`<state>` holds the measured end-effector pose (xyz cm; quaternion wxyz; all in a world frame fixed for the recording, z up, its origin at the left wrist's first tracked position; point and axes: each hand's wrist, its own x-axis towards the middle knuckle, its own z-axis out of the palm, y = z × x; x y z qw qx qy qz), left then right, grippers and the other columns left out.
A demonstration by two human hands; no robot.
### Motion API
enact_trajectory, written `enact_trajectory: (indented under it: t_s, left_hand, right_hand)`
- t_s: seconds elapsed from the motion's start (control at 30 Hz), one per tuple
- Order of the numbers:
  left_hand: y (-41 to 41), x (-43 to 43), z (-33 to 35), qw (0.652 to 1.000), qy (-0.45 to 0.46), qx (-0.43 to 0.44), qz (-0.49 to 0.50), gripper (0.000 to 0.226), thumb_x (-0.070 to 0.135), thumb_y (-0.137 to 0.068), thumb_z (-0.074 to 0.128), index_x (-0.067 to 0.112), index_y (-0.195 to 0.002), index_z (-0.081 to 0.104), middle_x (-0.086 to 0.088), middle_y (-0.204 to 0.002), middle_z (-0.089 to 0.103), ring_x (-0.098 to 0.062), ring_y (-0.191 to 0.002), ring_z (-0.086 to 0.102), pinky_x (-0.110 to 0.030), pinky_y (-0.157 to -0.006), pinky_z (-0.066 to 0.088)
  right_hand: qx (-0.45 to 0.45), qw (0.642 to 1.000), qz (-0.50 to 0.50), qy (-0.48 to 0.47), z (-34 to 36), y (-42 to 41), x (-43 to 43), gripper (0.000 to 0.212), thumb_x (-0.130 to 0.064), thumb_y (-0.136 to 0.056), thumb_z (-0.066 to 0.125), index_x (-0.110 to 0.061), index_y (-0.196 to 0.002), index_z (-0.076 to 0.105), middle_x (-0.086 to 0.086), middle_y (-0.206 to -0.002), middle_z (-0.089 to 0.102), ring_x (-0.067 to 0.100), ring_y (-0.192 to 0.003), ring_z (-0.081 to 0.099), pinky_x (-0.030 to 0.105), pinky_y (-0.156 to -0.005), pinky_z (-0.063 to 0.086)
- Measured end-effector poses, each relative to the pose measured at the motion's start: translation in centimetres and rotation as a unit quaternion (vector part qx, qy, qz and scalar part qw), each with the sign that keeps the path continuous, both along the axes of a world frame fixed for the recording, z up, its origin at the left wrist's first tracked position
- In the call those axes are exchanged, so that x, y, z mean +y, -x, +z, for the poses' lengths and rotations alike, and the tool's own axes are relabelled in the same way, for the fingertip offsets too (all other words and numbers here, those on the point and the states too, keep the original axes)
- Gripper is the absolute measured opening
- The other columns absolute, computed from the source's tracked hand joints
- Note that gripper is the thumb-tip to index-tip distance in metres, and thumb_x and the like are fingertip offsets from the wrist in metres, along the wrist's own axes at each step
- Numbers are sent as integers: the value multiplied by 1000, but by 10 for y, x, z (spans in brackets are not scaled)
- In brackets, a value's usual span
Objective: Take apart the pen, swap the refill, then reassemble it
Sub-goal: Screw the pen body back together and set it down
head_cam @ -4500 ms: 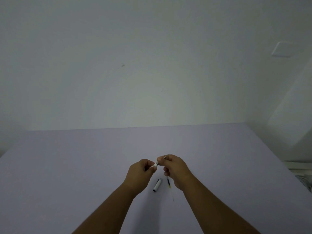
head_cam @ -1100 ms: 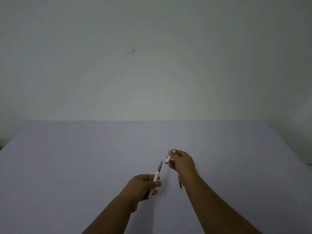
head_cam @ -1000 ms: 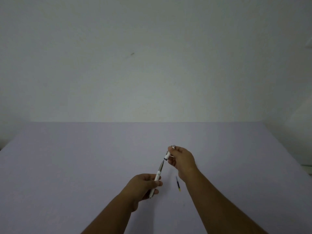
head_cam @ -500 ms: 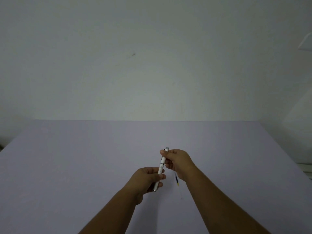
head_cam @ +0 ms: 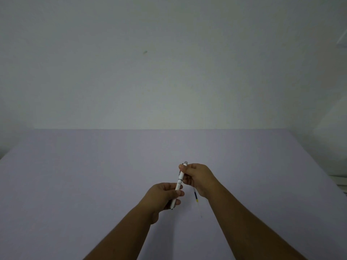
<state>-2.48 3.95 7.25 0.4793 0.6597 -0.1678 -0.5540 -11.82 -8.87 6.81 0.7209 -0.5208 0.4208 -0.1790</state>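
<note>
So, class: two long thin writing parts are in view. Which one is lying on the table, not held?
The loose refill, with its dark and yellow bands, lies on the table beside the right wrist. The white pen is held by the left hand and right hand.

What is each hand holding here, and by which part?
Both grip one white pen: the left hand around its lower barrel near the tip, the right hand pinching its upper end. A spare refill lies unheld on the table.
</note>
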Motion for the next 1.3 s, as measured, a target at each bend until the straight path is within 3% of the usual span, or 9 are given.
enact_trajectory:
  t_s: [0.17, 0.3, 0.4, 0.53, 0.6, 0.7, 0.9, 1.17, 1.3]
  left_hand:
    - [0, -6, -10, 999, -13, 44, 9, 13, 6, -84, 64, 14, -92, 71, -7, -87, 75, -17, -67, 67, -25, -62, 57]
    - [0, -16, -19, 996, -32, 74, 39, 17, 7, -85, 64, 14, -99, 69, -11, -91, 68, -20, -72, 65, -27, -62, 58]
    - [5, -22, -38, 995, -50, 47, 69, 12, 6, -83, 66, 13, -92, 70, -8, -79, 64, -18, -66, 59, -26, -61, 56]
    - [16, -29, -73, 991, -81, -29, 99, 14, 6, -80, 69, 11, -93, 69, -7, -71, 64, -16, -58, 55, -27, -61, 54]
    - [24, -34, -87, 987, -100, -74, 97, 19, 10, -77, 72, 12, -95, 66, -7, -80, 66, -19, -67, 60, -35, -74, 57]
    - [34, -35, -101, 981, -117, -124, 97, 21, 15, -75, 74, 13, -94, 65, -6, -87, 69, -22, -80, 64, -37, -80, 57]
    - [44, -33, -112, 968, -126, -202, 81, 18, 20, -77, 73, 20, -91, 63, 8, -77, 64, -6, -70, 60, -15, -53, 43]
    - [49, -31, -114, 961, -123, -236, 73, 16, 18, -76, 73, 19, -89, 63, 11, -71, 62, -1, -63, 57, -2, -39, 41]
    - [49, -30, -116, 961, -126, -237, 74, 17, 18, -76, 74, 18, -89, 62, 9, -72, 62, -2, -63, 58, -3, -38, 41]
  right_hand:
    - [27, 1000, -3, 11, -8, -1, -3, 23, -31, -82, 68, -9, -75, 69, 5, -69, 67, 12, -58, 60, 22, -58, 54]
    - [121, 989, -60, 59, -22, 7, -15, 28, -32, -89, 59, -6, -84, 66, 4, -70, 62, 13, -59, 57, 24, -58, 56]
    - [295, 935, 20, 193, -42, 18, -17, 23, -17, -90, 51, 1, -87, 66, 15, -79, 67, 23, -69, 65, 36, -73, 58]
    - [397, 878, 88, 250, -66, 27, -4, 17, -13, -87, 53, -2, -92, 65, 16, -98, 71, 29, -92, 66, 25, -68, 45]
    - [410, 875, 77, 245, -76, 30, -2, 17, -13, -84, 57, -3, -96, 62, 15, -100, 69, 28, -93, 64, 23, -66, 42]
    - [421, 877, 70, 223, -88, 33, 4, 14, -15, -80, 57, -7, -91, 56, 14, -94, 64, 28, -85, 62, 27, -65, 44]
    - [422, 876, 63, 223, -101, 34, 11, 19, -10, -83, 53, -6, -102, 55, 14, -106, 65, 29, -93, 63, 28, -65, 44]
    - [386, 898, 53, 204, -105, 33, 19, 17, -7, -82, 56, -7, -99, 57, 12, -100, 66, 27, -85, 64, 29, -64, 49]
    - [377, 903, 49, 202, -105, 33, 20, 16, -7, -82, 56, -7, -98, 58, 12, -99, 67, 25, -85, 63, 26, -63, 43]
